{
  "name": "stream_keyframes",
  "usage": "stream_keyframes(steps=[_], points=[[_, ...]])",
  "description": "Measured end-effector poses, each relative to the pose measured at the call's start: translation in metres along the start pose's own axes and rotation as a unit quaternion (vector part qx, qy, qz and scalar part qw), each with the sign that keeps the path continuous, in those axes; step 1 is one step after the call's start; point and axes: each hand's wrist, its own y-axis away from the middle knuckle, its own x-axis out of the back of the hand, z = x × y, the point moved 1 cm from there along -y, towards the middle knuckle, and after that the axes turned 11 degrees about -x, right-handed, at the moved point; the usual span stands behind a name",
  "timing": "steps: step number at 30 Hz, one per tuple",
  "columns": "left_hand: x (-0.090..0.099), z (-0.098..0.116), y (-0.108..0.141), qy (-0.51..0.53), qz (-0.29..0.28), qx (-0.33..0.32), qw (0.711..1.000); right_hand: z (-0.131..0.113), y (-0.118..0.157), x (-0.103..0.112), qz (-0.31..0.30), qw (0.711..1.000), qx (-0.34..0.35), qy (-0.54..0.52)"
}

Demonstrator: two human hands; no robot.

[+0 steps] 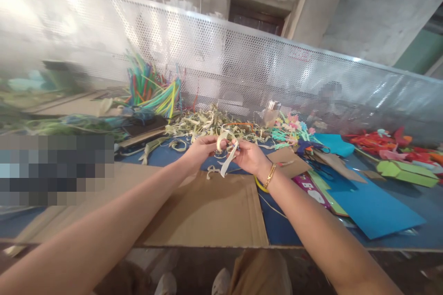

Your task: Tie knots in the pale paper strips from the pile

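Between my two hands is a pale cream curled strip (228, 161), with one end hanging down over the table. My left hand (206, 147) pinches it from the left, fingers closed on the curl. From the right, my right hand (251, 154), with a gold bracelet at the wrist, grips the same strip near its hanging end. Behind them lies a heap of similar cream and greenish strips (211, 122). A small loose curl (212, 173) rests below my hands at the edge of a flat cardboard sheet (214, 212).
Colourful pipe cleaners (152, 85) stand back left. Pastel paper flowers (290, 129) lie right of the heap, near a clear cup (272, 113). Blue sheets (374, 207), a green paper box (406, 173) and red pieces (398, 143) are at right. A perforated metal screen (207, 55) borders the back.
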Motion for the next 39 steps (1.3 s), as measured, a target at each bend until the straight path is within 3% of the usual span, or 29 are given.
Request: stream_keyframes(steps=[4, 7, 13, 16, 22, 27, 31, 36, 39], points=[[-0.005, 0.004, 0.003, 0.008, -0.047, -0.04, 0.998, 0.007, -0.005, 0.002, 0.025, 1.0, 0.017, -0.003], [-0.006, 0.006, 0.003, -0.008, -0.043, -0.058, 0.997, 0.014, -0.009, 0.004, 0.044, 0.998, 0.049, -0.011], [-0.003, 0.003, 0.003, -0.03, -0.023, -0.011, 0.999, 0.016, -0.009, 0.0, 0.128, 0.975, 0.14, 0.116], [-0.002, 0.0, 0.001, -0.013, -0.019, 0.007, 1.0, 0.012, -0.006, -0.001, 0.153, 0.968, 0.139, 0.145], [0.001, 0.001, 0.0, -0.039, -0.028, 0.027, 0.998, 0.007, -0.002, -0.005, 0.144, 0.973, 0.148, 0.098], [-0.002, 0.004, 0.001, -0.029, -0.038, -0.014, 0.999, 0.008, -0.001, -0.012, 0.172, 0.972, 0.144, 0.075], [-0.002, 0.005, 0.001, -0.016, -0.039, -0.032, 0.999, 0.009, 0.001, -0.014, 0.157, 0.976, 0.132, 0.068], [0.0, 0.006, 0.0, -0.037, -0.04, -0.023, 0.998, 0.008, -0.002, -0.011, 0.192, 0.954, 0.184, 0.138], [0.001, 0.004, -0.001, -0.047, -0.025, 0.015, 0.998, 0.011, -0.005, -0.005, 0.216, 0.941, 0.2, 0.17]])
